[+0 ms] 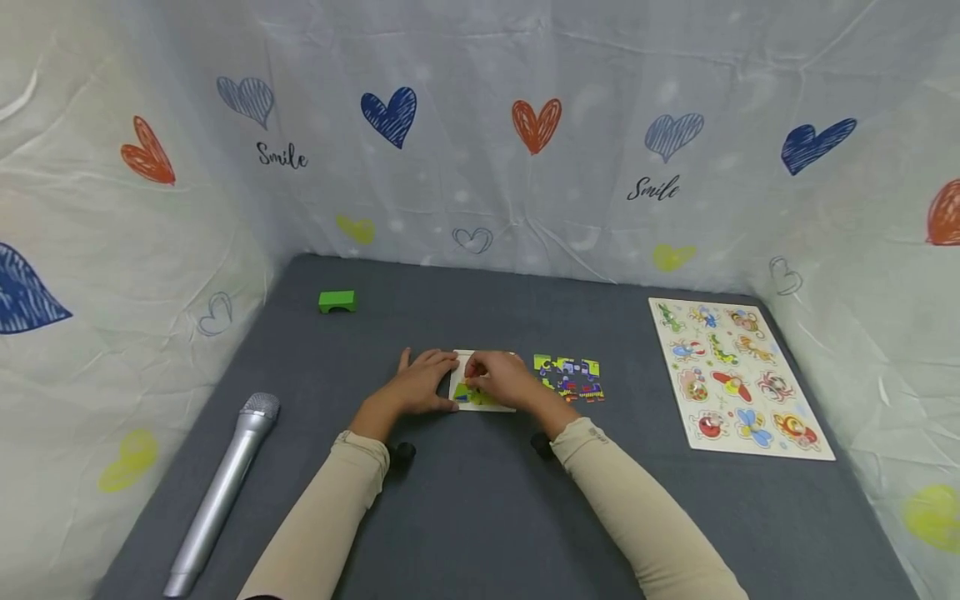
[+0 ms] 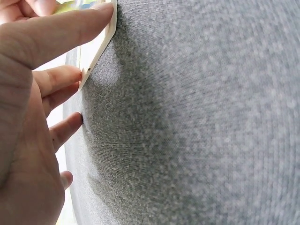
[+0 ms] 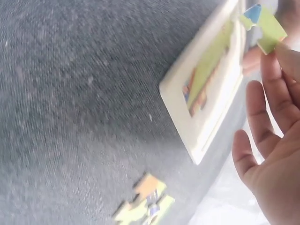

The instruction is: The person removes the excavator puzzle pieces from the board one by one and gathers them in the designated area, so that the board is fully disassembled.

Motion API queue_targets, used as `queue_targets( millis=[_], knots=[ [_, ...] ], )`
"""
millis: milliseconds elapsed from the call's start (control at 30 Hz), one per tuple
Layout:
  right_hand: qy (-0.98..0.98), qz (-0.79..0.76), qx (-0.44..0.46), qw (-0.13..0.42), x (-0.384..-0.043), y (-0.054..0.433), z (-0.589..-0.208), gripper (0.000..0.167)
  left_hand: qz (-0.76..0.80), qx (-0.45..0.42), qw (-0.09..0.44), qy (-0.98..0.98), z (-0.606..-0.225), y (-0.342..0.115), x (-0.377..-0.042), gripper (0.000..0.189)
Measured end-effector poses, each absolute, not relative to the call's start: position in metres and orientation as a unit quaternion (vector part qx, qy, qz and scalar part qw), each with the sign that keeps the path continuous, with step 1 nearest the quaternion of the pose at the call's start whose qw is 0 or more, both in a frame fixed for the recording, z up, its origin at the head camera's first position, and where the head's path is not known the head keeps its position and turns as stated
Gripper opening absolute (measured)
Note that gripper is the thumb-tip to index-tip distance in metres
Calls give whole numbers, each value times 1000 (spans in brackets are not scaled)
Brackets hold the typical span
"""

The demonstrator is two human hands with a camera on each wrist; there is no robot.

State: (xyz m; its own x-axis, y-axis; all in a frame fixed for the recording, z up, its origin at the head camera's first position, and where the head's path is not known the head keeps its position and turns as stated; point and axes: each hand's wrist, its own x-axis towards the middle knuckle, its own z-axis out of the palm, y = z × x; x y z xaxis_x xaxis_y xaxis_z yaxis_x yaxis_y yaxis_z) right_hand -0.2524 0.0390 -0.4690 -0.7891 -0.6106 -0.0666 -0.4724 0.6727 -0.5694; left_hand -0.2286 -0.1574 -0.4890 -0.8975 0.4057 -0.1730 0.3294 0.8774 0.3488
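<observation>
A small white-framed puzzle board (image 1: pixel 455 379) lies flat on the dark cloth, with green picture pieces in its recess. My left hand (image 1: pixel 415 385) rests at its left side; in the left wrist view the thumb (image 2: pixel 96 18) touches one edge and fairly straight fingers (image 2: pixel 63 77) meet the corner. Over the board, my right hand (image 1: pixel 506 377) pinches a jigsaw piece (image 3: pixel 269 30), light green with a blue corner, between thumb and fingertips. The right hand hides part of the board in the head view. Loose jigsaw pieces (image 1: pixel 591 390) lie just right of the board.
A larger picture board (image 1: pixel 738 375) with animal and insect shapes lies on the right. A silver microphone (image 1: pixel 225 492) is at the left, and a green arched block (image 1: pixel 337 301) stands at the back left. Printed cloth walls (image 1: pixel 480 192) enclose the grey table (image 1: pixel 480 517).
</observation>
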Motion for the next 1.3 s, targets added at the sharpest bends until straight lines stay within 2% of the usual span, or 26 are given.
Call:
queue_targets(
  millis=[333,567,733,1000,1300],
  knots=[
    [900,-263,-298,179,-266,92,-446,8,163,166,108,967,-491,-173,-220,78],
    [892,-270,-298,206,-271,120,-454,6,159,161,106,968,-489,-182,-220,77],
    [887,-263,-324,199,-266,126,-459,4,161,164,109,967,-492,-179,-223,78],
    [898,-244,-317,184,-261,132,-464,3,157,174,113,966,-493,-171,-225,79],
    [918,-225,-287,158,-255,122,-464,13,159,193,113,962,-495,-156,-233,80]
  ],
)
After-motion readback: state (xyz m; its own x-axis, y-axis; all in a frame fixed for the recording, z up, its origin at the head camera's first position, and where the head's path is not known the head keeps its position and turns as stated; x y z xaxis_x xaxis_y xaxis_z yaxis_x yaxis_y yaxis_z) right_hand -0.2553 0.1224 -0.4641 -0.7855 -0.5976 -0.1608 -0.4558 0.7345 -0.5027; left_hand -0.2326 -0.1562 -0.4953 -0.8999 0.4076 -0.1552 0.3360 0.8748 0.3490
